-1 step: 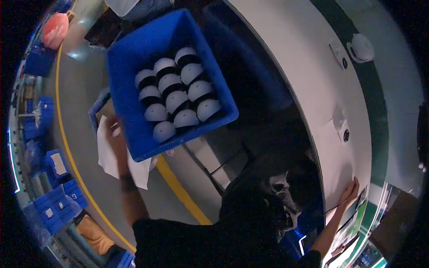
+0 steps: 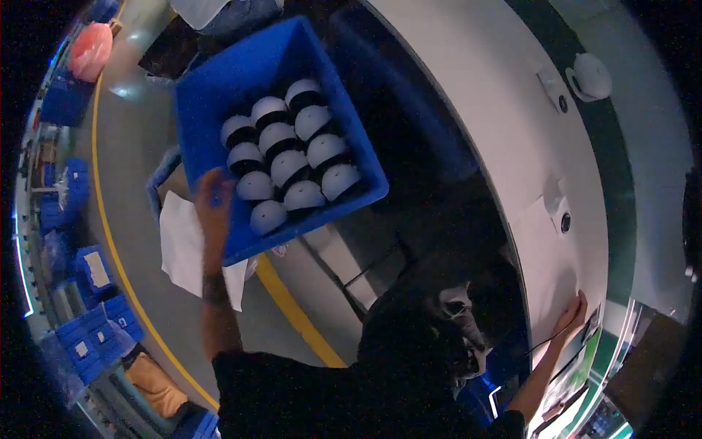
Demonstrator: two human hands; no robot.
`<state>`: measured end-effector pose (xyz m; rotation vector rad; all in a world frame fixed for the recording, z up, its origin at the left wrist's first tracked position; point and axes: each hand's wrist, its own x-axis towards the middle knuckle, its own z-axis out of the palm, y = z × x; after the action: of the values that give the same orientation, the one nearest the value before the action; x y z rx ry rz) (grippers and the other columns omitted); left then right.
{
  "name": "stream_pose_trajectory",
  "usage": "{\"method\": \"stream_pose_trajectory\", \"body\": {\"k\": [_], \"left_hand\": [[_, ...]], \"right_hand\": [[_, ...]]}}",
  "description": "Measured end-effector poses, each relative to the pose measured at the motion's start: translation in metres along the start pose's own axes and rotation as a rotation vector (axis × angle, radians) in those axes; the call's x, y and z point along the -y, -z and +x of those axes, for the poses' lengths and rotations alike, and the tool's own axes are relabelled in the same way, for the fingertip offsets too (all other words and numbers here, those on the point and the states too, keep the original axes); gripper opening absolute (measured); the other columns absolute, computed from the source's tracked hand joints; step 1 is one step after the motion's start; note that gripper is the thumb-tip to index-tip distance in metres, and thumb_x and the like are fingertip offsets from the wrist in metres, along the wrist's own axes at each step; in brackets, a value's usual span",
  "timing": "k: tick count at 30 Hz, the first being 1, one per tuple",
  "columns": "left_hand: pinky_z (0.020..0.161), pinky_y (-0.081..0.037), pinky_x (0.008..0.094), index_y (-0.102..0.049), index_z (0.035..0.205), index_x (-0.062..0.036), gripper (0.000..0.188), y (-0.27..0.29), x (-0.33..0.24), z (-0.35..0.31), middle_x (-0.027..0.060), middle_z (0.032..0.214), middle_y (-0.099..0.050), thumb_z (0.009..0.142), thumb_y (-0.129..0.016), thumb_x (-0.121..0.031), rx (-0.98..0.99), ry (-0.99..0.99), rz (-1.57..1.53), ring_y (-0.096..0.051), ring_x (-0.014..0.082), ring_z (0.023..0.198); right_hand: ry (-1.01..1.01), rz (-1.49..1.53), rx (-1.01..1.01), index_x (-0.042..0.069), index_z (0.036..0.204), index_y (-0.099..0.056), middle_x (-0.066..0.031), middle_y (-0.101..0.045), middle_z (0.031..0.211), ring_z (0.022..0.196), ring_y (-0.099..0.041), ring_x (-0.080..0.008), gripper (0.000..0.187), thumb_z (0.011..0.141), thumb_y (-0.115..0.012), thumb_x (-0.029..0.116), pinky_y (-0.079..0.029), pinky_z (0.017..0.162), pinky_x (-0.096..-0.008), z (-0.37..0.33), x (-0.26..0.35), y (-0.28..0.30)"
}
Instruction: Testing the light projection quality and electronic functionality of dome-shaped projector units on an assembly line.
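1. The left hand is at the near left side of a blue bin, over its wall. Its fingers look bent and a little apart, and I see nothing between them. The picture is dim, so I cannot tell if the hand touches the wall.
2. The bin stands in the upper middle of the view, to the left of the counter, and it is tilted in the view.
3. Inside the bin there are twelve white domes with black parts, set close together in rows. The left hand is near the domes of the left row, but it does not hold any.
4. A white sheet is outside the bin, below its left side, and the left forearm passes across it.
5. The right hand rests on the near end of the counter, with fingers stretched out and lying near each other. I see no thing in its grasp.
6. Further along the counter there are two small dark round pieces, well apart from each other, each beside something white.
7. Another white dome-shaped piece is at the far right, beyond the counter.
8. On the grey floor, yellow lines run past the bin.
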<state>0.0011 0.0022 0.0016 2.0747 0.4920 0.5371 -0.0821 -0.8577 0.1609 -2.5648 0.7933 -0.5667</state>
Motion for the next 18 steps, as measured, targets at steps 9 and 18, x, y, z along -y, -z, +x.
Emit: {"method": "stream_pose_trajectory", "body": {"k": [9, 18], "left_hand": [[0.102, -0.051, 0.0525, -0.046, 0.148, -0.0060, 0.074, -0.236, 0.061, 0.016, 0.0292, 0.130, -0.060, 0.089, -0.077, -0.040, 1.045, -0.314, 0.524, -0.060, 0.0477, 0.122], [0.114, -0.042, 0.0562, -0.038, 0.155, -0.0080, 0.088, -0.240, 0.025, -0.005, 0.0328, 0.142, -0.050, 0.085, -0.077, -0.043, 0.914, -0.196, 0.489, -0.048, 0.0570, 0.132]], "right_hand": [[-0.008, -0.131, 0.039, 0.010, 0.129, -0.071, -0.0043, -0.065, 0.079, 0.065, -0.052, -0.0108, 0.028, 0.109, -0.058, 0.023, -0.045, 0.058, -0.0290, -0.014, 0.044, -0.023], [0.207, -0.073, -0.038, 0.011, 0.129, -0.071, -0.0090, -0.074, 0.093, 0.072, -0.062, -0.0136, 0.026, 0.108, -0.057, 0.018, -0.052, 0.069, -0.0305, -0.010, 0.028, -0.032]]}}
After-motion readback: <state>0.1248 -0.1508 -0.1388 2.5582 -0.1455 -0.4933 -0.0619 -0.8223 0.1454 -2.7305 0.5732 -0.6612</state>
